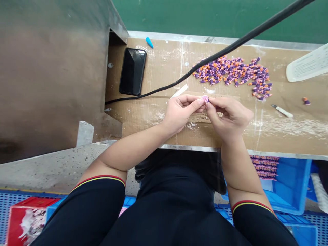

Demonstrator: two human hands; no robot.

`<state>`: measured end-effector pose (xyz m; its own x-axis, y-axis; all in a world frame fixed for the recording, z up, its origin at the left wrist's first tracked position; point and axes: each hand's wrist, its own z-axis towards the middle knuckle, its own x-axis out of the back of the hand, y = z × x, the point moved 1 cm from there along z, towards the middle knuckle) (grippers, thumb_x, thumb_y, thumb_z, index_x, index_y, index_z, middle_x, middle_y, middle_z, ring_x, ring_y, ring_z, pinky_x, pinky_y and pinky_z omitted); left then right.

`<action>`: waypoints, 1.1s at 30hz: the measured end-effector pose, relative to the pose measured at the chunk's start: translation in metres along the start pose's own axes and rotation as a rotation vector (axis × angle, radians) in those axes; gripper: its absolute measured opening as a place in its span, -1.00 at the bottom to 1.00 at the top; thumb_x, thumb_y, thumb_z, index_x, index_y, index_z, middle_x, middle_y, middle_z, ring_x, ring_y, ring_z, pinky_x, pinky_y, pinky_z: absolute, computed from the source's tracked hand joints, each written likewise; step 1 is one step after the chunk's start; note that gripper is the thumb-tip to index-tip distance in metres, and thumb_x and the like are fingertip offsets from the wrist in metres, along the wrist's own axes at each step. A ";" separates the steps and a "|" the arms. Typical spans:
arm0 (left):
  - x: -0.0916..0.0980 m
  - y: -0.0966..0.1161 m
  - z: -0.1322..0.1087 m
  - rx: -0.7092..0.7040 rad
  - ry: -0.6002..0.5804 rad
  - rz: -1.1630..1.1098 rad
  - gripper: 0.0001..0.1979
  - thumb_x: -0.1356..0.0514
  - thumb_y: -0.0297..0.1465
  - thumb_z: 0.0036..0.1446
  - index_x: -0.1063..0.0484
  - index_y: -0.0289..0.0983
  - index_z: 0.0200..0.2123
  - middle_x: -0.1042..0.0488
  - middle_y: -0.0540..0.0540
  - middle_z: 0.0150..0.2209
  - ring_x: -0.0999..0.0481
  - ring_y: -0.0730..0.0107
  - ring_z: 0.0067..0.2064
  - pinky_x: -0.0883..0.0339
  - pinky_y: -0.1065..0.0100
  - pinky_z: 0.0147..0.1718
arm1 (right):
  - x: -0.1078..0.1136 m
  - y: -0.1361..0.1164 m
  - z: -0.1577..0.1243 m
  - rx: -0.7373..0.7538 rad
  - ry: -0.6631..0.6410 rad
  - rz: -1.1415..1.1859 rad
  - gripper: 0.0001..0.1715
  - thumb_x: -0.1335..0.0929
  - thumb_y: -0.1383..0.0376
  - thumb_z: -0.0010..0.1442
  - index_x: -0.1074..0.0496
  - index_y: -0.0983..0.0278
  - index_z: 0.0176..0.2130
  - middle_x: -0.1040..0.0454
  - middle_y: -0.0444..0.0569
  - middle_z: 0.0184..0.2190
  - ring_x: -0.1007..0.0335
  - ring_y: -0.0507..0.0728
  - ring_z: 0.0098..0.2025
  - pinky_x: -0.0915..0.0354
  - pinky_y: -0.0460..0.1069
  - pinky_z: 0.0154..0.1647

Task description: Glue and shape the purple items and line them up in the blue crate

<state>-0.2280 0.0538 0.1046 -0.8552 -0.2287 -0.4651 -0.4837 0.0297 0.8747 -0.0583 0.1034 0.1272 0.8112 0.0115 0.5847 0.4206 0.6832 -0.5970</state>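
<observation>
My left hand (180,111) is closed in a pinch on a small pink piece (204,98), thumb and forefinger pressed together. Just to its right, the fingertips of my right hand (228,116) pinch a small purple piece (207,100) that touches the pink one. Whether the two are joined is too small to tell. Beyond both hands lies a heap of tiny purple, pink and orange figures (232,71). A white strip (180,91) lies on the cardboard-covered bench (153,112) behind my left hand.
A black cable (205,62) crosses above the bench. At left are a metal housing (51,75) and a phone (132,71); a blue tapered piece (149,42) lies behind. To the right are a small knife (282,110), a single figure (306,101) and a white container (309,65).
</observation>
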 end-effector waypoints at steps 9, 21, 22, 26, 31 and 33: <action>-0.004 0.012 -0.005 -0.165 -0.019 0.154 -0.53 -0.58 0.09 0.14 -0.76 -0.20 -0.23 -0.75 -0.13 -0.21 -0.75 0.30 -0.16 -0.72 0.19 -0.02 | 0.001 -0.005 0.002 0.032 0.064 -0.050 -0.88 -0.51 0.17 0.46 -0.74 0.06 -0.08 -0.77 -0.05 -0.22 -0.76 0.23 -0.19 -0.71 0.14 -0.11; -0.004 0.010 -0.006 -0.353 0.003 0.267 -0.65 -0.53 0.04 0.25 -0.79 -0.12 -0.24 -0.77 -0.15 -0.12 -0.77 0.19 0.01 -0.68 0.08 0.14 | 0.000 -0.006 0.003 0.041 0.073 -0.098 -0.86 -0.48 0.15 0.49 -0.71 0.05 -0.12 -0.77 -0.06 -0.24 -0.78 0.24 -0.17 -0.71 0.14 -0.14; -0.004 0.010 -0.006 -0.359 0.008 0.272 -0.64 -0.53 0.05 0.25 -0.79 -0.12 -0.24 -0.77 -0.15 -0.13 -0.77 0.19 0.00 -0.69 0.08 0.14 | 0.000 -0.006 0.003 0.044 0.077 -0.099 -0.86 -0.48 0.15 0.48 -0.71 0.06 -0.12 -0.77 -0.06 -0.25 -0.78 0.24 -0.18 -0.71 0.14 -0.14; -0.002 0.010 -0.006 -0.440 0.036 0.352 -0.65 -0.51 0.05 0.28 -0.79 -0.10 -0.24 -0.77 -0.15 -0.10 -0.77 0.17 0.01 -0.68 0.04 0.16 | -0.001 -0.008 0.003 0.043 0.081 -0.082 -0.88 -0.49 0.17 0.47 -0.71 0.07 -0.13 -0.78 -0.07 -0.24 -0.78 0.23 -0.18 -0.71 0.14 -0.12; 0.003 0.013 -0.007 -0.532 0.027 0.526 -0.74 -0.48 -0.04 0.35 -0.79 -0.08 -0.20 -0.78 -0.14 -0.08 -0.78 0.15 0.02 -0.67 0.00 0.19 | 0.000 -0.009 0.002 0.046 0.075 -0.003 -0.89 -0.49 0.19 0.48 -0.72 0.07 -0.10 -0.77 -0.07 -0.22 -0.77 0.22 -0.16 -0.70 0.13 -0.08; 0.005 0.015 -0.008 -0.565 0.024 0.561 -0.77 -0.47 -0.07 0.37 -0.79 -0.08 -0.18 -0.78 -0.13 -0.07 -0.79 0.15 0.03 -0.67 0.00 0.21 | 0.000 -0.007 0.001 0.039 0.046 0.017 -0.88 -0.49 0.18 0.49 -0.72 0.07 -0.08 -0.77 -0.05 -0.20 -0.76 0.22 -0.14 -0.69 0.14 -0.06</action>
<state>-0.2380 0.0452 0.1162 -0.9360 -0.3464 0.0629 0.1910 -0.3496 0.9172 -0.0617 0.0999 0.1318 0.8363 -0.0093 0.5482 0.3910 0.7111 -0.5844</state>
